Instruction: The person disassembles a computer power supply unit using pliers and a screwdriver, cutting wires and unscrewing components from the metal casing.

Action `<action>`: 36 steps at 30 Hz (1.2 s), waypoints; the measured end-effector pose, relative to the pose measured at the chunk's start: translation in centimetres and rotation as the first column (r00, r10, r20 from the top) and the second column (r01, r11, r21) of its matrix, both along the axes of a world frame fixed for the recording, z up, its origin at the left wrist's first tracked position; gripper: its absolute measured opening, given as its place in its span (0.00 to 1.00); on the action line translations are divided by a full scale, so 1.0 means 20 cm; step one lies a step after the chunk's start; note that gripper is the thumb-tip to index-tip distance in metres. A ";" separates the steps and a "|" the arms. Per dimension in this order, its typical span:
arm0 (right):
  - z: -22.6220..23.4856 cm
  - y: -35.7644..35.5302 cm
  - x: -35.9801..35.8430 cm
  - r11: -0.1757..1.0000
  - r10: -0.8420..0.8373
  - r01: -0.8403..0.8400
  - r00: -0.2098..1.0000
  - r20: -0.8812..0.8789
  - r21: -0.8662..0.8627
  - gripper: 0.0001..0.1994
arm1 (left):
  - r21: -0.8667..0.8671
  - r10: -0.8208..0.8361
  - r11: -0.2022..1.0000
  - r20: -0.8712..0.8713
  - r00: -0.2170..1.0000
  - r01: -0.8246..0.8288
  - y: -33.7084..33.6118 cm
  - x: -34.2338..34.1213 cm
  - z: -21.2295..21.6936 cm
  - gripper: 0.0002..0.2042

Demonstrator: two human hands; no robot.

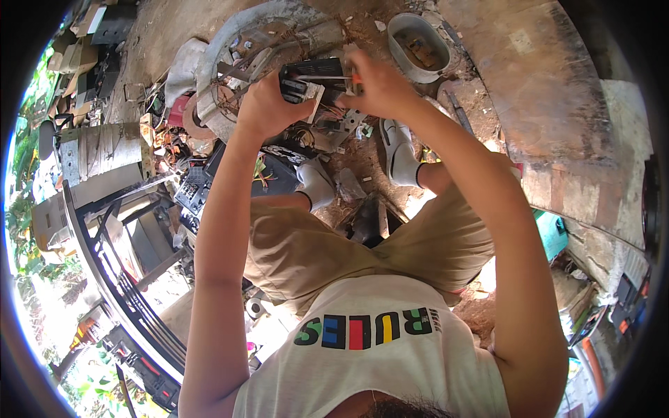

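Observation:
My left hand (pixel 268 108) is closed around a black boxy device (pixel 313 67) with a pale metal plate on its near side, held above the littered ground in front of my feet. From the right, my right hand (pixel 383 87) grips a screwdriver (pixel 357 85) by its orange-red handle. Its thin shaft points left across the device; I cannot make out where the tip rests. Below the hands lie metal brackets and small scrap parts (pixel 341 129). A dark casing with loose coloured wires (pixel 279 177) sits by my left foot.
Behind the device lies a large grey ring (pixel 209 73) with scrap inside it. An oval grey tub (pixel 399 61) stands at the far right, near a wooden board (pixel 529 76). On the left are a dark metal frame (pixel 94 240) and stacked discarded equipment (pixel 104 150).

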State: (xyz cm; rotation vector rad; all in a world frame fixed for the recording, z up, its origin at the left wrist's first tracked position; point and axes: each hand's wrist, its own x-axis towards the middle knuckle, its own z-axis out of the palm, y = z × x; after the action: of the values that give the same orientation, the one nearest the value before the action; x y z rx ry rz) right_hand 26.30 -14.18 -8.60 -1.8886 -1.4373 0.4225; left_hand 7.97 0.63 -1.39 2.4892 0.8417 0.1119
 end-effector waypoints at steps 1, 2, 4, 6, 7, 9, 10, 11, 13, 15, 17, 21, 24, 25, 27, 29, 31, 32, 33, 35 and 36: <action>0.04 -0.09 0.02 0.999 0.001 -0.002 1.000 -0.030 -0.046 0.20 | 0.032 0.012 0.999 0.005 1.000 -0.012 -0.01 0.01 0.01 0.30; 0.14 -0.19 0.07 0.996 0.003 -0.008 0.998 -0.057 -0.093 0.18 | 0.043 0.010 0.999 0.004 1.000 -0.010 -0.01 0.02 0.01 0.30; 0.26 -0.30 0.10 0.995 0.040 -0.053 0.986 -0.160 -0.080 0.17 | 0.064 0.017 0.998 -0.013 1.000 -0.016 -0.01 0.01 0.01 0.29; 0.34 -0.38 0.11 0.995 0.102 -0.093 0.951 -0.291 0.042 0.19 | 0.052 0.014 0.999 -0.033 0.999 -0.013 -0.03 0.02 0.03 0.32; 0.41 -0.39 0.09 0.995 0.084 -0.094 0.954 -0.286 -0.022 0.20 | 0.047 0.014 0.999 -0.031 0.999 -0.013 -0.01 0.01 0.01 0.33; 0.40 -0.37 0.05 0.996 0.040 -0.080 0.832 -0.553 -0.050 0.18 | 0.012 0.030 1.000 -0.090 0.996 -0.029 0.00 0.02 0.01 0.37; 0.39 -0.37 0.03 0.995 0.014 -0.077 0.743 -0.669 -0.065 0.18 | 0.006 0.023 1.000 -0.062 0.998 -0.023 -0.01 0.02 0.01 0.37; 0.36 -0.35 0.02 0.999 0.009 -0.031 0.767 -0.641 -0.023 0.17 | 0.001 0.012 1.000 -0.033 0.999 -0.012 -0.01 0.03 0.01 0.37; 0.27 -0.31 0.00 0.996 -0.005 0.054 0.810 -0.587 0.066 0.16 | -0.006 0.018 1.000 -0.021 1.000 -0.018 -0.01 0.03 0.02 0.37; 0.26 -0.27 -0.02 0.996 -0.016 0.065 0.831 -0.556 0.068 0.16 | -0.016 0.047 0.999 -0.054 0.997 -0.048 -0.01 0.03 0.02 0.37; 0.24 -0.24 -0.03 0.995 -0.018 0.067 0.835 -0.550 0.069 0.17 | -0.001 0.042 0.999 -0.021 0.999 -0.042 -0.01 0.02 0.00 0.36; 0.24 -0.21 -0.03 0.999 -0.033 0.035 0.840 -0.542 -0.006 0.16 | -0.007 0.050 0.999 -0.043 0.998 -0.050 -0.01 0.02 0.00 0.34; 0.23 -0.20 -0.03 0.999 -0.046 0.031 0.851 -0.523 -0.038 0.15 | 0.041 0.008 0.999 0.009 1.000 -0.008 -0.02 0.02 0.01 0.27; 0.23 -0.20 -0.03 0.999 -0.048 0.035 0.852 -0.521 -0.035 0.15 | 0.041 0.004 0.999 0.020 1.000 -0.005 -0.02 0.02 0.01 0.27; 0.20 -0.19 -0.03 0.998 -0.043 0.058 0.854 -0.519 0.014 0.16 | 0.041 -0.004 0.999 0.041 0.999 0.002 -0.02 0.02 0.00 0.27; 0.19 -0.19 -0.04 0.996 -0.039 0.073 0.844 -0.534 0.043 0.17 | 0.045 -0.001 0.999 0.025 1.000 0.000 -0.02 0.02 0.01 0.26; 0.18 -0.19 -0.04 0.996 -0.037 0.079 0.823 -0.567 0.050 0.16 | 0.041 0.002 0.999 0.028 1.000 -0.003 -0.02 0.02 0.01 0.26; 0.18 -0.19 -0.04 0.996 -0.034 0.077 0.830 -0.557 0.053 0.16 | 0.034 0.002 0.999 0.038 0.999 -0.003 -0.02 0.02 0.01 0.26; 0.18 -0.19 -0.04 0.996 -0.032 0.075 0.837 -0.547 0.057 0.16 | 0.027 0.002 1.000 0.049 0.999 -0.003 -0.02 0.02 0.00 0.26; 0.18 -0.19 -0.04 0.995 -0.031 0.076 0.844 -0.536 0.062 0.16 | 0.018 0.001 1.000 0.047 0.999 -0.002 -0.01 0.02 0.00 0.26; 0.18 -0.19 -0.04 0.995 -0.033 0.080 0.844 -0.535 0.064 0.16 | 0.013 0.000 1.000 0.046 0.999 0.000 -0.01 0.02 0.01 0.26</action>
State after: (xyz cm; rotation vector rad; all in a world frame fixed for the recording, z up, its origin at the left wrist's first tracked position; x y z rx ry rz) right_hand 25.54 -18.01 -5.08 -1.5687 -1.0026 0.7774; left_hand 8.36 0.33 -1.26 2.4890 0.8244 0.1746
